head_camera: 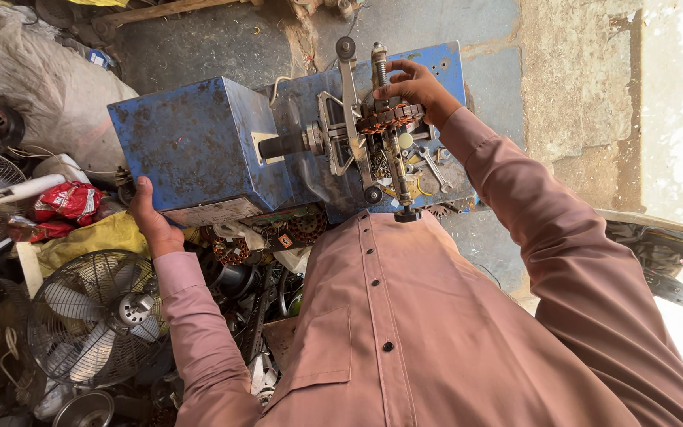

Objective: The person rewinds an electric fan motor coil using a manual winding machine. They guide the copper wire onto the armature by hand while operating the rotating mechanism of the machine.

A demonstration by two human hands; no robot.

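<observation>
A worn blue metal machine with a box housing stands in front of me on a blue base plate. A shaft leaves the box and carries a metal frame with cross arms. My right hand rests on copper wire coils mounted on that frame, fingers curled over them. My left hand grips the lower left corner of the blue box. I wear a dusty pink long-sleeved shirt.
A table fan with a wire guard lies at lower left among scrap motor parts and copper windings. A red packet, yellow cloth and a white sack sit to the left. Concrete floor lies beyond, bright sunlight at right.
</observation>
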